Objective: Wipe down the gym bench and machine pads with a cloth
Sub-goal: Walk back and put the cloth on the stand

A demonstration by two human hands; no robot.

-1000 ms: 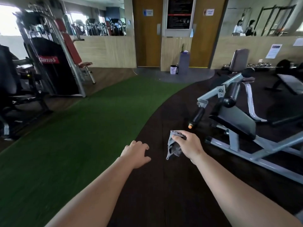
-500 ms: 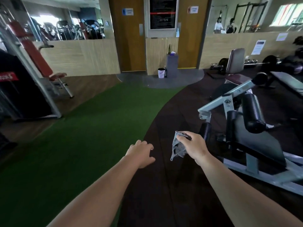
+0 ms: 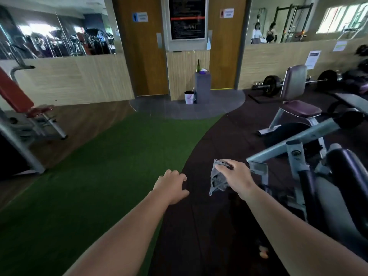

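I have the cloth [image 3: 218, 179] pinched in my right hand [image 3: 238, 180], fingers closed over its top edge so the rest hangs down crumpled in the air, touching nothing. My left hand [image 3: 172, 186] is out in front with nothing in it, fingers loosely spread and curled a little, over the seam where the green turf [image 3: 89, 176] meets the dark rubber floor [image 3: 209, 236]. What matters for the next move is that the nearest pad lies to the right of the cloth hand: the machine [image 3: 294, 156] stands just beside my right wrist, and its black roller pad [image 3: 346, 176] runs lengthwise away from me and slightly down toward me, on the far side of the grey frame bar. So I judge the right hand is the one to carry the cloth across and stroke along that pad's length; the left is the farther one and would have to cross over. A bench [image 3: 298, 108] with an upright back pad sits farther off, beyond the machine. By the wall a small white bin [image 3: 188, 97] stands on the floor; I cannot tell what is in it.
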